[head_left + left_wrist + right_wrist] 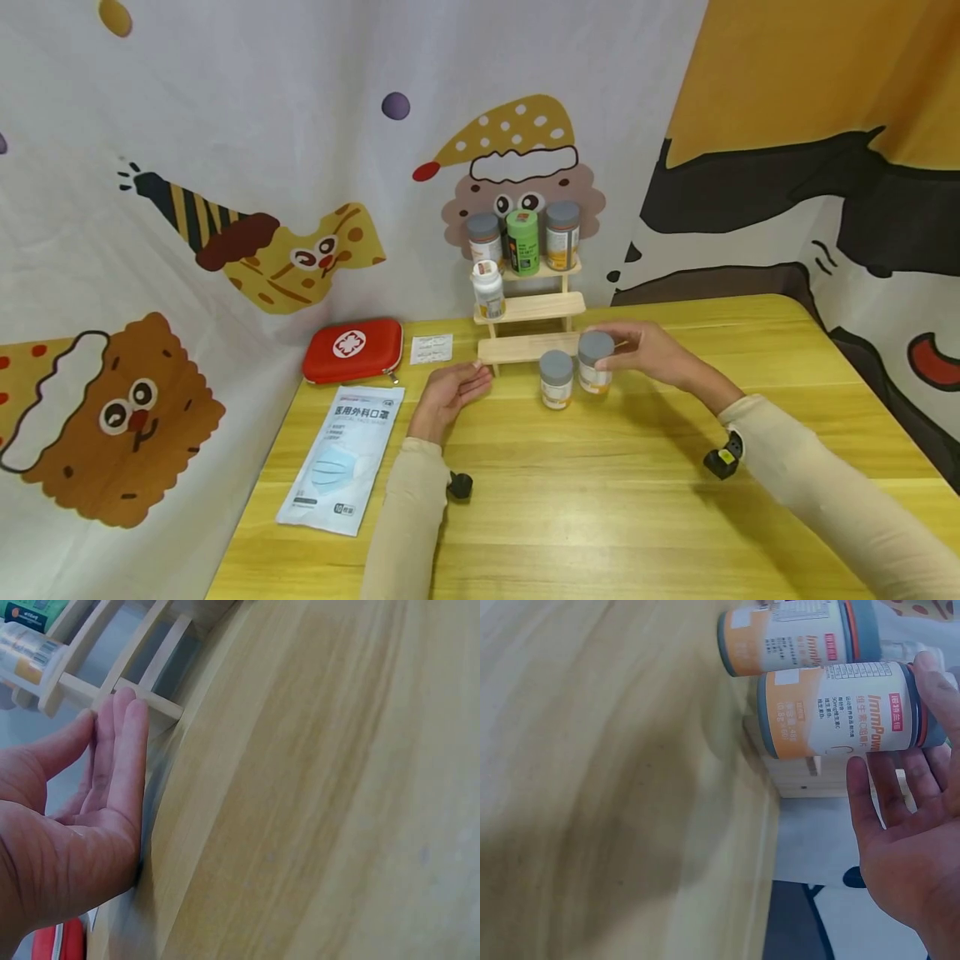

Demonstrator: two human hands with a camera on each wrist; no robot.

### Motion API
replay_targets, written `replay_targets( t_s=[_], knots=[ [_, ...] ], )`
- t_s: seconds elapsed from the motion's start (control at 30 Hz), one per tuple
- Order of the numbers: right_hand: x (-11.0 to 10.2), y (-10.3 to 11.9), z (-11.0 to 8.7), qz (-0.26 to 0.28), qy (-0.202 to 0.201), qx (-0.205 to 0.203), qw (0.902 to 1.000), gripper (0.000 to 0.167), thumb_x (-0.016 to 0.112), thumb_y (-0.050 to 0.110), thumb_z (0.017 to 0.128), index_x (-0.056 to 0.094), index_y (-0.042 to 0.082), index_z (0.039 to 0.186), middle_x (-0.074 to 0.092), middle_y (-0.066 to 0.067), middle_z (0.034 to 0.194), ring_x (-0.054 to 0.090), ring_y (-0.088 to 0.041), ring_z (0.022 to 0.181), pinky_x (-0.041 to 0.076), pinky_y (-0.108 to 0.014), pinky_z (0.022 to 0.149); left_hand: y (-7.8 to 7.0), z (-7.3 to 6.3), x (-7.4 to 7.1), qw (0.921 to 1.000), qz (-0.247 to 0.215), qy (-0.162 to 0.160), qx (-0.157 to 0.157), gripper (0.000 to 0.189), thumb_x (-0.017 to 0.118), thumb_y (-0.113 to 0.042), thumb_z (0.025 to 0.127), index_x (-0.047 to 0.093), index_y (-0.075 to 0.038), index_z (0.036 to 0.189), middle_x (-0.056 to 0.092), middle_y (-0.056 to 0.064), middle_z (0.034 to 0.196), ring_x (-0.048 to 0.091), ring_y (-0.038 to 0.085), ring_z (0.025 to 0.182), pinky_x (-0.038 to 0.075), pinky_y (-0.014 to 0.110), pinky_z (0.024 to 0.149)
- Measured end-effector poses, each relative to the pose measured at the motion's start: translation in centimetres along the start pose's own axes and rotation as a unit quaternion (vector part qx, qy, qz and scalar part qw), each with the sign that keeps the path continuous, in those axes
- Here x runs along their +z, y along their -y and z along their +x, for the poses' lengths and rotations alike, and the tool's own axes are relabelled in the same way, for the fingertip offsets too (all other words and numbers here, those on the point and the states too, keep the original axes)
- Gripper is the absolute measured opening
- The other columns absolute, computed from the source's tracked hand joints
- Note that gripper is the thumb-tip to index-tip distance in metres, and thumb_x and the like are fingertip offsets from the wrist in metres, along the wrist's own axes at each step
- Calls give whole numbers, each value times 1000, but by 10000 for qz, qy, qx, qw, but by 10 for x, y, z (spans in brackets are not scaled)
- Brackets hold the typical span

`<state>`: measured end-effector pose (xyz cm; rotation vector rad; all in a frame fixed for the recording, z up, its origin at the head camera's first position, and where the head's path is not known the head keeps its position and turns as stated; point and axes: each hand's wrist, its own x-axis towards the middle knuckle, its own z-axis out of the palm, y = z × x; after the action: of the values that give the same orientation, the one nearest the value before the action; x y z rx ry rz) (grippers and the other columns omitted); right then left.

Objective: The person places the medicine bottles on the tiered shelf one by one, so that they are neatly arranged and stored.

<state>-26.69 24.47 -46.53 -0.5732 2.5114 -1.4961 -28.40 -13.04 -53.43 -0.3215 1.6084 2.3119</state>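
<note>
Right grip (648, 354) holds grey-lid jar (596, 379) by lid, likely to keep it upright, beside twin jar (556, 393) standing on worktop (570, 500). Left grip (444, 398), fingers straight, by wooden stand (525, 347), maybe to steady it.

A jar (557, 383) stood before the rack (517, 348), left of a second jar (594, 379) in the right hand (654, 354). Three containers (522, 248) lined the top tier (549, 273); leftward, a case (352, 354) lay behind a mask packet (341, 458).
</note>
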Motion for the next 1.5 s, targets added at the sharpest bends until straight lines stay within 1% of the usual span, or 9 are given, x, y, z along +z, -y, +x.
replay_targets(
  t_s=[0.1, 0.3, 0.47, 0.6, 0.77, 0.9, 1.13, 1.33, 1.5],
  knots=[
    [-4, 6, 1, 3, 46, -15, 10000, 64, 87, 22, 90, 62, 11, 147, 74, -11, 131, 72, -17, 112, 63, -25, 90, 1, 0, -1, 10000, 5, -28, -8, 37, 66, -7, 104, 61, 14, 134, 80, 14, 102, 80, 21, 93, 65, 44, 101],
    [-15, 22, 9, -196, 123, -222, 9995, 62, 87, 22, 90, 63, 14, 146, 75, -6, 129, 68, -4, 113, 62, -22, 94, 1, 0, -1, 10000, -31, -59, -45, 36, 66, -6, 104, 61, 14, 134, 80, 13, 101, 80, 21, 93, 64, 44, 101],
    [-22, 38, 17, -349, 182, -346, 9986, 61, 87, 25, 90, 64, 16, 146, 72, -8, 138, 69, -1, 114, 63, -29, 101, 2, -1, -2, 10000, -34, -60, -54, 36, 66, -6, 104, 62, 13, 134, 80, 15, 103, 80, 23, 95, 65, 44, 100],
    [-27, 47, 23, -432, 193, -255, 9986, 61, 86, 26, 91, 63, 19, 147, 70, -7, 143, 68, 1, 116, 63, -30, 103, 3, -2, -1, 10000, -34, -27, -81, 35, 65, -7, 105, 62, 12, 134, 80, 15, 105, 80, 24, 98, 66, 42, 99],
    [-28, 58, 30, -331, 75, -108, 9994, 60, 85, 26, 92, 63, 20, 147, 75, -8, 129, 73, -13, 108, 64, -26, 91, 3, -1, -1, 10000, -34, -17, -83, 35, 66, -7, 104, 62, 12, 134, 80, 15, 106, 80, 23, 97, 67, 41, 97],
    [-24, 65, 39, -235, -237, -7, 9994, 60, 86, 29, 92, 63, 22, 147, 74, -6, 123, 73, -20, 105, 63, -24, 84, 2, -1, -1, 9999, -42, -49, -86, 35, 67, -8, 104, 63, 11, 134, 80, 13, 102, 80, 24, 97, 67, 41, 97],
    [-13, 74, 54, -47, -626, 52, 9980, 60, 86, 39, 91, 64, 27, 146, 70, -4, 136, 62, -25, 130, 58, -34, 96, -1, 1, -1, 10000, 3, -34, -88, 36, 67, -9, 104, 63, 10, 133, 81, 12, 100, 80, 24, 96, 66, 42, 98],
    [-4, 81, 67, 61, -790, -70, 9968, 63, 86, 45, 90, 63, 28, 146, 66, 0, 144, 60, -26, 135, 57, -47, 103, -1, 2, -1, 9999, 22, -58, -109, 35, 67, -9, 104, 64, 10, 133, 80, 13, 101, 80, 23, 95, 67, 41, 97],
    [3, 86, 79, 161, -925, -157, 9955, 61, 87, 38, 90, 64, 29, 146, 63, 1, 148, 60, -25, 133, 57, -47, 103, -1, 1, 0, 9999, 3, -39, -102, 34, 67, -8, 104, 65, 11, 132, 81, 11, 99, 80, 23, 93, 68, 40, 94]
  ],
)
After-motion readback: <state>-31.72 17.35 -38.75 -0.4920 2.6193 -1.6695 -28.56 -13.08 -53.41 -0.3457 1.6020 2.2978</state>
